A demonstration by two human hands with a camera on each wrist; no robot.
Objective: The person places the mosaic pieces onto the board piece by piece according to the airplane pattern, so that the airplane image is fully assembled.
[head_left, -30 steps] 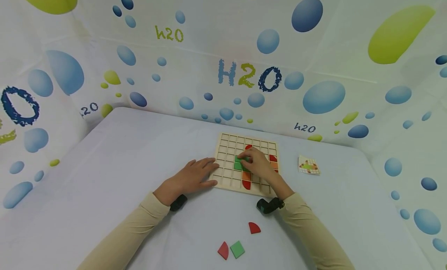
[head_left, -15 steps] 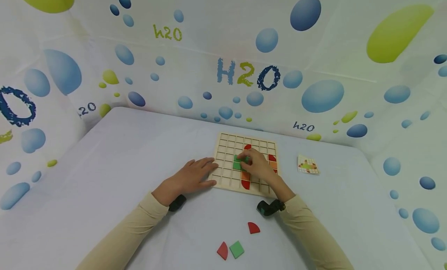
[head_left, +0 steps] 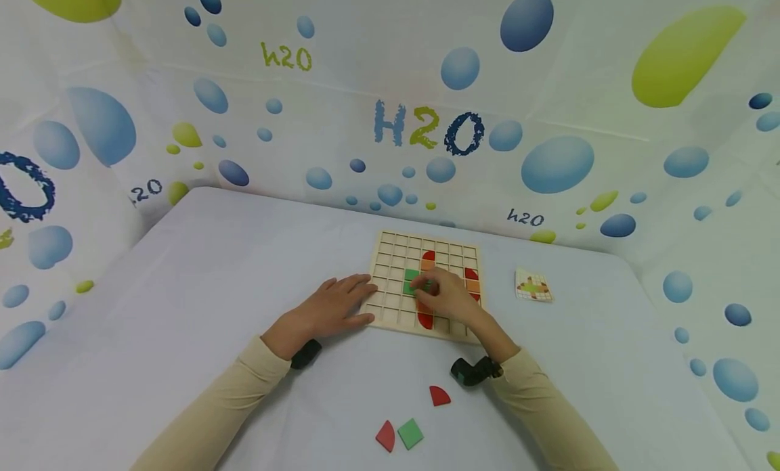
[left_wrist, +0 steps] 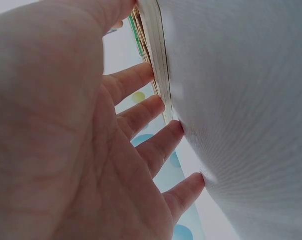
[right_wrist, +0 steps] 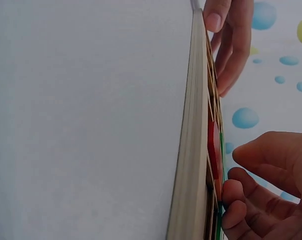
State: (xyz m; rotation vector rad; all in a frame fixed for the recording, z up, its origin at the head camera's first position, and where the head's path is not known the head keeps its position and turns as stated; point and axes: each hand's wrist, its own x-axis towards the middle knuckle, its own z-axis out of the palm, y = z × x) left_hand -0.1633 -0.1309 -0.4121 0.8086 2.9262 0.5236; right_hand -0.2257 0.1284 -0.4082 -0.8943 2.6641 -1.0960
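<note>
A pale wooden grid board (head_left: 390, 258) lies on the table, bearing green square tiles (head_left: 412, 275), orange tiles (head_left: 473, 286) and red quarter-circle tiles (head_left: 425, 321). Along its left edge my left hand (head_left: 332, 308) rests with fingers spread; in the left wrist view, fingertips (left_wrist: 158, 102) touch the board's side. My right hand (head_left: 449, 298) is over the middle of the board, fingers bent down at the green tiles and hiding some of them. The right wrist view shows its thumb (right_wrist: 255, 152) apart from the curled fingers (right_wrist: 234, 212), with no tile visible between them.
Nearer me on the white table lie two loose red quarter-circle tiles (head_left: 386, 436) and a loose green square tile (head_left: 411, 433). A small printed pattern card (head_left: 533, 285) is right of the board. A patterned cloth backdrop (head_left: 341, 119) rises behind the table.
My right hand has drawn slightly toward me over the board, uncovering an orange tile below the far red one. The left hand stays at the board's edge. The head view has shifted a little.
</note>
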